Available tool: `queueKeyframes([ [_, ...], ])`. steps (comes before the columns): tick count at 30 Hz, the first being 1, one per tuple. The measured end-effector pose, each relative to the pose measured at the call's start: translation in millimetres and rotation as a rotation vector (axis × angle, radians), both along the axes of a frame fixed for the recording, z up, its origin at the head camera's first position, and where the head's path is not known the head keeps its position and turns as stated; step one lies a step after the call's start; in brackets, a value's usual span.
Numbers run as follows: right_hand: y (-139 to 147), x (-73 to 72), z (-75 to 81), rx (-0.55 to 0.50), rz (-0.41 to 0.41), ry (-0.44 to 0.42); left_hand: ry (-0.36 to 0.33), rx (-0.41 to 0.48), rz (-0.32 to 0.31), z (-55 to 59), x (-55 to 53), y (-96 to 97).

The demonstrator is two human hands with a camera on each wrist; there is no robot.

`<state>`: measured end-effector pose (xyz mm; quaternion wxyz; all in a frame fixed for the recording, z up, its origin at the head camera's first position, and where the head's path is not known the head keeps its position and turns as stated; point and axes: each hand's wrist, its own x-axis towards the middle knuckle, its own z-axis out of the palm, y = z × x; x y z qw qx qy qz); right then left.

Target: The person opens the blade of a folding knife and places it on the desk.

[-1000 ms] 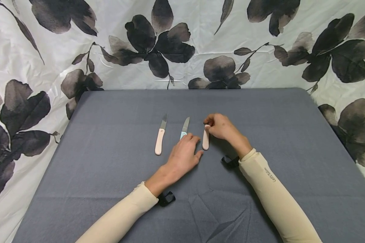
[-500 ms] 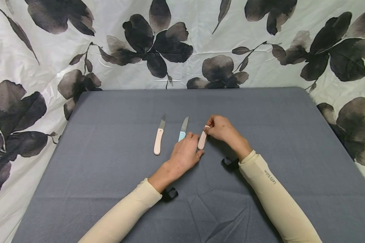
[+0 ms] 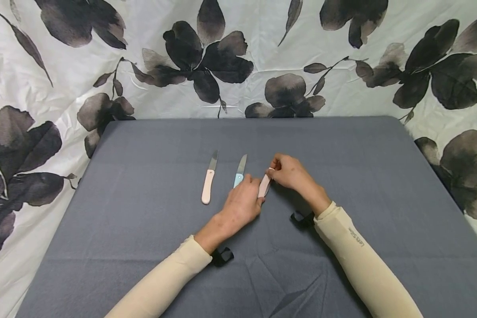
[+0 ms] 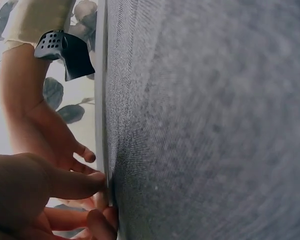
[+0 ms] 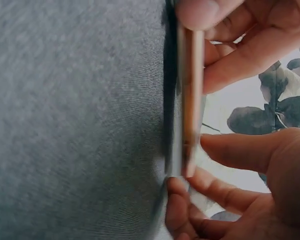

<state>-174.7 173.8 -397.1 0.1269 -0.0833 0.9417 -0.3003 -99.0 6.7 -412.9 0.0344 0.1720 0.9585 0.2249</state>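
A pink-handled folding knife (image 3: 264, 187) slants between the two hands, just over the cloth in the head view. A thin grey strip of blade shows along its right side. My left hand (image 3: 242, 202) holds the near end, thumb at the tip of the handle. At the far end my right hand (image 3: 292, 171) pinches the knife with thumb and fingers. In the right wrist view the knife (image 5: 192, 95) stands edge-on between both hands. The left wrist view shows my left thumb and fingers (image 4: 72, 185) near the right hand, with the knife largely hidden.
Left of the hands lies an unfolded knife with a pink handle (image 3: 207, 186), blade pointing away. A blue-handled knife (image 3: 239, 178), also unfolded, is partly covered by the left hand. Grey cloth (image 3: 163, 168) covers the table. Behind hangs a floral curtain (image 3: 278, 53).
The pink folding knife has tilted, its near end swinging left into the left hand. The left hand has closed on that end. A strip of blade now shows at its side.
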Motion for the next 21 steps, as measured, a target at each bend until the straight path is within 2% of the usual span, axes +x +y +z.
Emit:
queueKeyframes([
  [5, 2.6, 0.4, -2.2, -0.08, 0.007, 0.067, -0.02, 0.143, 0.007, -0.4, 1.2, -4.2],
  [9, 1.9, 2.8, -2.1, -0.161, -0.002, 0.072, -0.064, 0.264, 0.021, 1.3, -1.1, -8.4],
  [15, -2.4, 9.0, -2.8, -0.418, -0.005, 0.036, -0.066, 0.394, 0.053, 2.2, -6.3, -11.4],
  [21, -4.9, 13.4, -3.0, -0.664, -0.05, -0.026, -0.089, 0.56, 0.061, 2.9, -8.6, -12.2],
])
